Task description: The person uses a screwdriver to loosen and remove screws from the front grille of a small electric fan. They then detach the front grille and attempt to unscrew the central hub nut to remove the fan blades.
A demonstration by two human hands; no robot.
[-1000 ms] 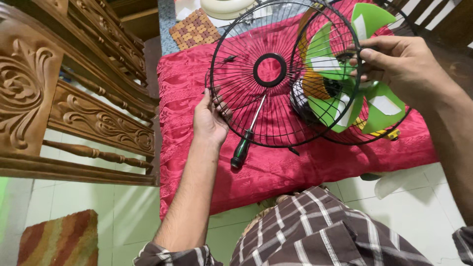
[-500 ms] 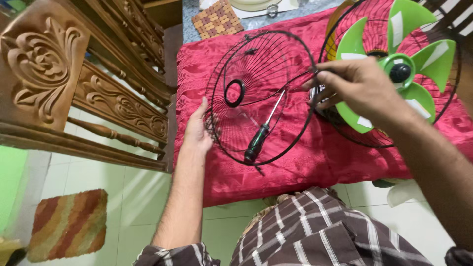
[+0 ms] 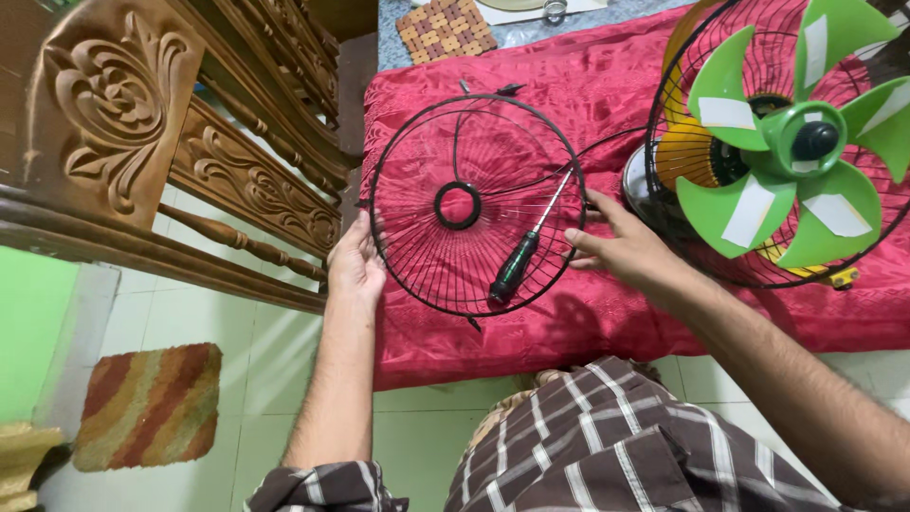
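Observation:
A round black wire fan guard [image 3: 458,206] lies flat on the red cloth [image 3: 588,85]. My left hand [image 3: 354,261] grips its left rim. My right hand [image 3: 621,245] holds its right rim with thumb and fingers. Under the guard's wires lies a screwdriver [image 3: 517,264] with a green-and-black handle, tip pointing up right. To the right stands the fan with green blades [image 3: 787,161] bearing white patches, inside its black rear guard [image 3: 664,142], uncovered at the front.
A carved wooden chair [image 3: 142,123] stands close on the left, beside the cloth's edge. A woven square mat [image 3: 445,27] lies at the back. A striped rug [image 3: 147,403] lies on the tiled floor. My plaid-clad lap [image 3: 607,446] is below.
The guard came off the front of the fan, swung left and down, and now lies flat over the screwdriver. Both hands moved down with it.

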